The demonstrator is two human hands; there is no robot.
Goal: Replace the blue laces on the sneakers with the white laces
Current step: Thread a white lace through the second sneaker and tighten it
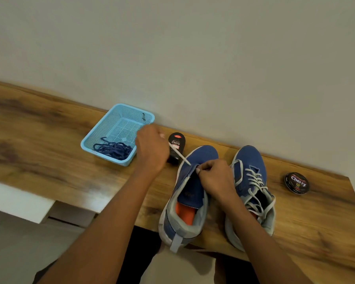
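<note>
Two blue sneakers stand side by side on the wooden table. The left sneaker (193,193) has its tongue lifted and almost no lacing. My left hand (151,149) grips a white lace (179,153) and holds it taut up and to the left from the shoe's front eyelets. My right hand (215,177) pinches the shoe's upper edge by those eyelets. The right sneaker (252,187) is laced in white. The blue laces (113,150) lie heaped in a light blue basket (103,128).
A black Cherry polish bottle (176,144) stands just behind the left sneaker, close to my left hand. A round Cherry polish tin (296,183) lies to the right of the shoes. The wall runs along the table's far edge.
</note>
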